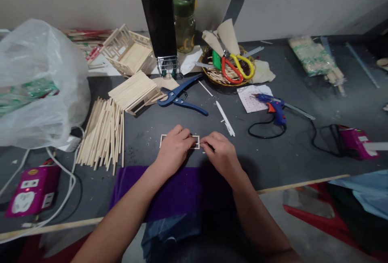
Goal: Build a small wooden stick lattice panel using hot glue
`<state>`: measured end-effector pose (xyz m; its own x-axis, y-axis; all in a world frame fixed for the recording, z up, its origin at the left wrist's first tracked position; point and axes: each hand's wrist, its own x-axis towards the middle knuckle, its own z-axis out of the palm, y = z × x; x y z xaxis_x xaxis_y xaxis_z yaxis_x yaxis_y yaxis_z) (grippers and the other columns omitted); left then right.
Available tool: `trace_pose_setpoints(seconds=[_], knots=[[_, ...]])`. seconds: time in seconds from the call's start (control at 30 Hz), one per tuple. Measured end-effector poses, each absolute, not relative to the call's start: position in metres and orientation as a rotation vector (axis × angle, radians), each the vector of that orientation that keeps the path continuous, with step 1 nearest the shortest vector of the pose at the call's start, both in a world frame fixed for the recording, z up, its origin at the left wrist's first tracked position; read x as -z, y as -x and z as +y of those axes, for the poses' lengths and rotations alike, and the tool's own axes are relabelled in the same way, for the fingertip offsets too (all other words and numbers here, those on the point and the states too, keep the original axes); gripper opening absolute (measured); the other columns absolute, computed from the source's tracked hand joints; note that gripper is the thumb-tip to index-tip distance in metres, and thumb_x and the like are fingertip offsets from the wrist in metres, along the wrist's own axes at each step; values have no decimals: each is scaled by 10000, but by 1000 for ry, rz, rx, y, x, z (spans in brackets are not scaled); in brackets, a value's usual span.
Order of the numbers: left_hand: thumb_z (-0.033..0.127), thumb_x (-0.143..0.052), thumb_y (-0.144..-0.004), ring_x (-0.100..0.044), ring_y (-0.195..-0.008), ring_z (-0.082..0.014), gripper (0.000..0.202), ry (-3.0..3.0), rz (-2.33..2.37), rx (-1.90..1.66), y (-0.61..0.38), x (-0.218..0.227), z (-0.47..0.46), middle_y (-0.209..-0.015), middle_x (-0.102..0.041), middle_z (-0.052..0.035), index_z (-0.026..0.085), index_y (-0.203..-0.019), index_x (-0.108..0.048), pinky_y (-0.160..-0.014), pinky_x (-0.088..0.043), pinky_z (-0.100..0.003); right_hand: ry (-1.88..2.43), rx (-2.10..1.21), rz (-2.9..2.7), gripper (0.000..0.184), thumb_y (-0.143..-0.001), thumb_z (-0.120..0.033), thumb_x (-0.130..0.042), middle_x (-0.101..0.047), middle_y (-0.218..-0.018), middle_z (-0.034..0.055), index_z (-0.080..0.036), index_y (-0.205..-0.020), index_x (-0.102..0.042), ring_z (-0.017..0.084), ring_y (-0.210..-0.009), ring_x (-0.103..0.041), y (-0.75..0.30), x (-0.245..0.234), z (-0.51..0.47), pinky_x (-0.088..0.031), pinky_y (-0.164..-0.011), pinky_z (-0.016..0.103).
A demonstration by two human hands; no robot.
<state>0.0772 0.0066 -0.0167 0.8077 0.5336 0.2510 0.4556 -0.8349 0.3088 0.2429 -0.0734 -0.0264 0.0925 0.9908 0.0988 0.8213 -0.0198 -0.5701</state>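
A small rectangular frame of thin wooden sticks [199, 143] lies on the dark table in front of me. My left hand [175, 145] covers its middle, with the fingers curled down onto it and holding it. At the frame's right end is my right hand [220, 152], thumb and fingertips pinched together. Whatever sits in that pinch is too small to make out. A purple cloth [169, 192] lies along the table edge under my forearms. Beyond my hands are a white pen [224, 118] and a blue-handled cutter [182, 97].
Left are loose wooden sticks [101, 133], a plastic bag [45, 81] and a purple power socket [33, 190]. Stick-built models [135, 91], a phone [158, 16], a bottle [184, 20] and a basket with scissors [232, 73] stand behind. A corded glue gun [276, 109] lies right.
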Motion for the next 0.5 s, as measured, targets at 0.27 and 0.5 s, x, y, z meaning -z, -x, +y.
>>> trace_pose_setpoints(seconds=[0.27,0.5], knots=[[189,-540,-947,-442,-776,-194,212,-2581,913,-519,-58,1,19,-758,-606,-56,159,-837,-719,-670,-387,-304,1836,-513,-1705,160,-909,-184,-545,-611,-798,23,-224,-830,-679,175,-783,-566,-246,22,-74,-409,-709,284],[187,-623,-898,-470,-801,-193,117,-2494,1004,-403,-44,-6,27,-769,-626,-40,175,-853,-731,-680,-384,-298,1794,-524,-1683,151,-910,-189,-544,-609,-795,27,-216,-841,-676,169,-758,-570,-245,16,-72,-418,-683,275]])
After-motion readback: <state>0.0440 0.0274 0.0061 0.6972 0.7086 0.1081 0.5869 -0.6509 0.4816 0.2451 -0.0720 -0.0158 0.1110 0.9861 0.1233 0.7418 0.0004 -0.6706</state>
